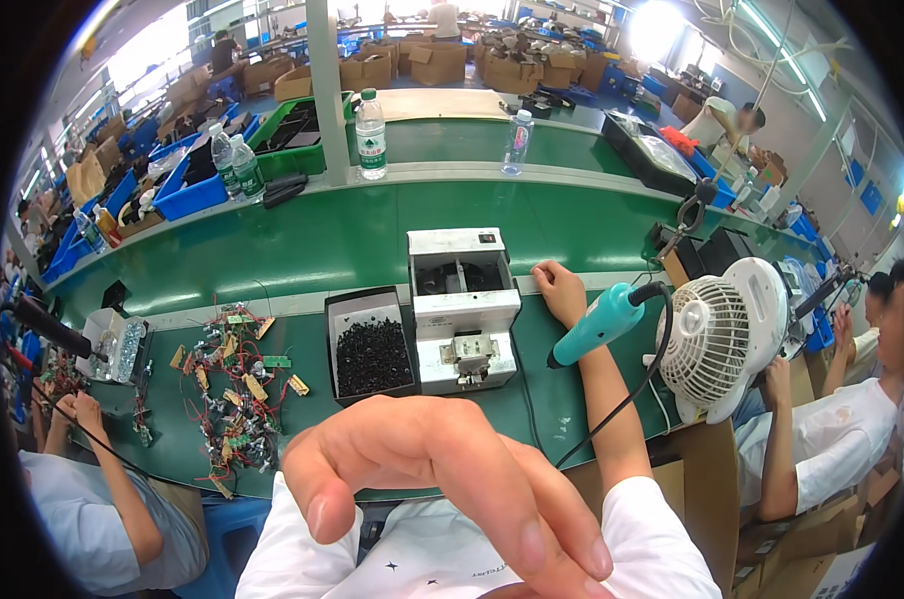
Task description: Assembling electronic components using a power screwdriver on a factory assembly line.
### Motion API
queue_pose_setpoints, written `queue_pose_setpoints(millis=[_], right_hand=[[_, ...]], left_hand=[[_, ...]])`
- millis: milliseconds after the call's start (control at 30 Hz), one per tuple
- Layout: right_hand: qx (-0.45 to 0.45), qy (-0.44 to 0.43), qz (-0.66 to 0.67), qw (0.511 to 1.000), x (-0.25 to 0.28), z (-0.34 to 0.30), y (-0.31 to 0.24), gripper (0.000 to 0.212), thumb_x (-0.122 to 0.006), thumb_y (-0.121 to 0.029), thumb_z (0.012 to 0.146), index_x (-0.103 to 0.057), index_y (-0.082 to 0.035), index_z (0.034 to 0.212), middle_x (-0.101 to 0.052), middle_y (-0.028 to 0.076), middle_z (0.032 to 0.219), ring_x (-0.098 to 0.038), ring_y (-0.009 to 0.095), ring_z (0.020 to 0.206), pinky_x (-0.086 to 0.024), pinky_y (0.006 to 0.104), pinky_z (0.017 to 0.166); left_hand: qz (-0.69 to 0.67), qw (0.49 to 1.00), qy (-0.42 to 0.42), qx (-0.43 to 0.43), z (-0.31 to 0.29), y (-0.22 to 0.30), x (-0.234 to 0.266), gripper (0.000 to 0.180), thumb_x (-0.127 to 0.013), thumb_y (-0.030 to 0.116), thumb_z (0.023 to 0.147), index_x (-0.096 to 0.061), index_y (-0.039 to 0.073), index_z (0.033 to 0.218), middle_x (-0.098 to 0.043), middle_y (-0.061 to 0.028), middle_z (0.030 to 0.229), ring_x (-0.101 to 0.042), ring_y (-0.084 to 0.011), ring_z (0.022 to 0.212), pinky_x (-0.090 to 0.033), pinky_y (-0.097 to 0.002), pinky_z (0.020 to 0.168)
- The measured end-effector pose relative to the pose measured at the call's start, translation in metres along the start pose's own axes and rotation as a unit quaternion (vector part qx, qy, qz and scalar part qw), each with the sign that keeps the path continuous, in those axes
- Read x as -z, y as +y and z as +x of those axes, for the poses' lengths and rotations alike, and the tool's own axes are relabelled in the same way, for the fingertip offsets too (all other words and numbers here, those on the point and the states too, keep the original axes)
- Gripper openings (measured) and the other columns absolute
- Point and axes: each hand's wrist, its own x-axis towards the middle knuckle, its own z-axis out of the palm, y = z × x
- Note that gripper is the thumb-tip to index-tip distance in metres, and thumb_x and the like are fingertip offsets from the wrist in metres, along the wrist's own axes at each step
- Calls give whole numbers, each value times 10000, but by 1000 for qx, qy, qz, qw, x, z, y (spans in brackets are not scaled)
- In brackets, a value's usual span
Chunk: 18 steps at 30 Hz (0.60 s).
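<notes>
My left hand (432, 449) is raised very large in front of the bench, its bent fingers apart and nothing seen in them. My right forearm reaches forward past a teal electric screwdriver (604, 324) that hangs by a black cord. At its end my right hand (560, 290) is curled beside the right side of a white benchtop machine (464, 317); whatever its fingers may hold is hidden. The machine has an open hopper on top and a metal fixture at its front. Touching its left side is a black box (340, 305) of small black screw-like parts (372, 354).
A tangled pile of wired circuit boards (237, 384) covers the bench to the left. A white fan (716, 339) stands right of the screwdriver. Bottles (370, 138) line the rear ledge. Co-workers sit close by on the left (93, 519) and right (821, 449).
</notes>
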Motion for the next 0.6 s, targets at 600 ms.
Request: queue_pose_setpoints(millis=[600], right_hand=[[-256, 172, -138, 941, 24, 105, 91, 264, -563, -275, 804, -623, -140, 1022, -530, 181, 1079, -556, 319, 859, -476, 405, 764]], left_hand=[[270, 846, 431, -161, -9, 44, 20, 126, -401, 139, 939, -383, 75, 1046, -458, -34, 803, -410, -158, 726, -351, -295, 681]])
